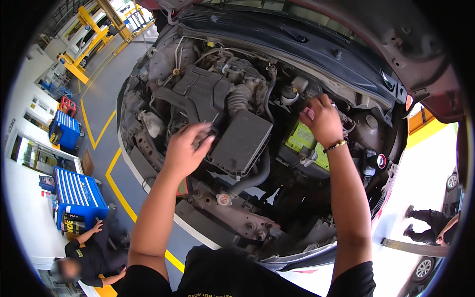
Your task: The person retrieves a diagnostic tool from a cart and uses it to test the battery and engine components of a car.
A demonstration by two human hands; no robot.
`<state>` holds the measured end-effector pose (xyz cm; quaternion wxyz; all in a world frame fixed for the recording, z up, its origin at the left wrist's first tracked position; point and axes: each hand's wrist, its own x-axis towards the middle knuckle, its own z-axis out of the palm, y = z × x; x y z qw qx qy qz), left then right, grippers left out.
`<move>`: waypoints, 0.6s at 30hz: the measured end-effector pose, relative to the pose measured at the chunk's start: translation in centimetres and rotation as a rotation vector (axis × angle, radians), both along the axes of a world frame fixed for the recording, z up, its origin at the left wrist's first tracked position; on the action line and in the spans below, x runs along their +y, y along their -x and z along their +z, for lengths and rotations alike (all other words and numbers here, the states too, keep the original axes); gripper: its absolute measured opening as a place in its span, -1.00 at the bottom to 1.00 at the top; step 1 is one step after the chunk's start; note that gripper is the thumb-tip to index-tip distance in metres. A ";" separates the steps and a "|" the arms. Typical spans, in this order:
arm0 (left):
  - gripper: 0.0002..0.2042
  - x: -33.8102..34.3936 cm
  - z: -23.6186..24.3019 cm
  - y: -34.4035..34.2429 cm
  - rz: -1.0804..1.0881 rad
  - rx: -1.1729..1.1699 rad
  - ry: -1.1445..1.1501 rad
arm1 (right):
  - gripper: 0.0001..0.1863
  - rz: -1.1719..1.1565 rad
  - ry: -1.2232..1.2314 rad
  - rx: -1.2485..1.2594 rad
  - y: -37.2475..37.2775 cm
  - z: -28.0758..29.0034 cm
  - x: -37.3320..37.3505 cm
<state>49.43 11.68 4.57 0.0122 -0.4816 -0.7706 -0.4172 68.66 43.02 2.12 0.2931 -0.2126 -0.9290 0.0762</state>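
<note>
Above the open engine bay, my left hand [184, 151] hovers with fingers apart and slightly curled, holding nothing that I can see. It is between the black engine cover [202, 91] and the black air filter box [243, 141]. On the right, my right hand [324, 121] reaches over the far end of the car battery [302, 136], which has a bright green top. Its fingers are closed on a small pinkish-red piece [310, 113], whose exact kind I cannot make out. A dark bracket [308, 157] crosses the battery.
A radiator cap [224, 199] is near the front edge. The fluid reservoir [289, 95] stands behind the battery. Blue tool cabinets [79, 193] line the left wall, with a person [94, 257] beside them. Another person [435, 225] is at the far right.
</note>
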 end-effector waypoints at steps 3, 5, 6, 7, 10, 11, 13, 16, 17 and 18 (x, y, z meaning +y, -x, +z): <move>-0.66 -9.4 -3.4 2.1 0.346 0.024 0.173 | -0.68 0.186 0.159 0.118 2.8 0.5 -7.4; -0.36 -13.7 -5.5 1.8 0.511 -0.078 0.505 | -0.66 0.355 0.181 0.021 4.5 -1.0 -13.0; -0.22 -15.8 -6.4 2.0 0.452 -0.180 0.649 | -0.65 0.446 0.250 0.021 5.4 -1.2 -16.7; -0.05 -19.0 -9.0 2.9 0.342 -0.053 0.732 | -0.62 0.608 0.352 0.017 6.6 -1.9 -20.1; 0.13 -20.2 -11.7 3.1 0.251 -0.055 0.814 | -0.60 0.744 0.458 -0.083 8.5 -5.0 -27.2; 0.09 -20.6 -12.5 3.8 0.214 -0.066 0.737 | -0.61 0.764 0.472 -0.014 9.1 -6.4 -29.1; 0.01 -21.0 -11.4 3.6 0.214 0.115 0.676 | -0.47 0.705 0.421 -0.075 9.6 -7.6 -31.9; -0.09 -21.4 -7.1 1.6 0.223 0.140 0.452 | -0.10 0.642 0.368 -0.242 8.7 -3.3 -34.6; -0.12 -21.6 -5.6 0.7 0.218 0.103 0.361 | -0.03 0.620 0.464 -0.085 8.2 -2.1 -34.9; -0.11 -22.2 -4.6 0.0 0.202 0.092 0.265 | 0.03 0.600 0.549 0.078 7.8 -0.9 -35.3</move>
